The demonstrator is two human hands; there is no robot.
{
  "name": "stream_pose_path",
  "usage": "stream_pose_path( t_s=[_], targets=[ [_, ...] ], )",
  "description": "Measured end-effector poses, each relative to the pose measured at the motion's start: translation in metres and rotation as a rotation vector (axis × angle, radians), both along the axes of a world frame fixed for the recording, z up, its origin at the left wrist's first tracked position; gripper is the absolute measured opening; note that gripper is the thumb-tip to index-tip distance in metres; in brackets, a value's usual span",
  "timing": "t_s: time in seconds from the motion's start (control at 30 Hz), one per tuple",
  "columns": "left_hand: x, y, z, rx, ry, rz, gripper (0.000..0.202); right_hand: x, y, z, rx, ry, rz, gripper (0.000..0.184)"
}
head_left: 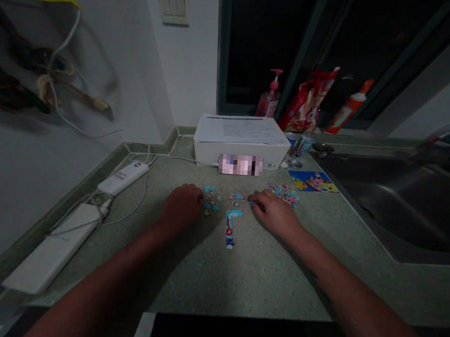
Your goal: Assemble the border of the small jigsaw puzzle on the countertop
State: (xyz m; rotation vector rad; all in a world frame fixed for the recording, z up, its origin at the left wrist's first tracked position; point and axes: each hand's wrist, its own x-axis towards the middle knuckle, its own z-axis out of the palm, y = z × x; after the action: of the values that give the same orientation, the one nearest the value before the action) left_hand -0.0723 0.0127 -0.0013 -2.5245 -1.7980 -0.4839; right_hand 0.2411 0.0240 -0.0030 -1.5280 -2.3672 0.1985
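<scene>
My left hand (184, 204) rests on the counter with its fingers curled, at the left edge of a small cluster of loose jigsaw pieces (211, 206). Whatever it may hold is hidden. Thumb and fingers of my right hand (275, 211) are pinched together, with a bit of a blue puzzle piece (250, 203) showing at the tips. A few pieces (237, 196) lie between the hands. Nearer to me is a joined strip of puzzle (229, 229), light blue at its top corner and red and dark blue below. Beyond my right hand spreads a larger pile of pieces (285, 192).
A white box (243, 133) stands at the back, with a phone-like screen (240, 165), blurred out, against its front. To the right lie a colourful picture card (313, 182) and the sink (400, 201). A power bank (123, 178), cables and a white power strip (59, 247) line the left.
</scene>
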Motion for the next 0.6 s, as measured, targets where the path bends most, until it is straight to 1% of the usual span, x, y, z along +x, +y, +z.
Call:
stream_pose_path(
  t_s=[0.1,0.23,0.37,0.5,0.6],
  targets=[
    [-0.0023,0.0001,0.0042,-0.048,0.004,0.006,0.021,0.0008,0.0004,-0.0017,0.01,0.011,0.01,0.022],
    [-0.0006,-0.0025,0.0049,-0.125,-0.019,-0.075,0.016,-0.0005,-0.0003,-0.0016,0.011,0.019,0.019,0.02],
    [0.0015,-0.0056,0.0052,-0.145,-0.004,-0.145,0.014,-0.0007,-0.0009,-0.0002,0.011,0.026,0.03,0.021],
    [0.002,-0.0053,0.0067,-0.192,-0.017,-0.143,0.013,0.0004,0.0013,0.0007,0.024,0.036,0.043,0.023],
    [0.0037,-0.004,0.0083,-0.206,-0.009,-0.123,0.014,-0.0015,0.0031,0.0055,0.015,0.04,0.053,0.023]
  ],
)
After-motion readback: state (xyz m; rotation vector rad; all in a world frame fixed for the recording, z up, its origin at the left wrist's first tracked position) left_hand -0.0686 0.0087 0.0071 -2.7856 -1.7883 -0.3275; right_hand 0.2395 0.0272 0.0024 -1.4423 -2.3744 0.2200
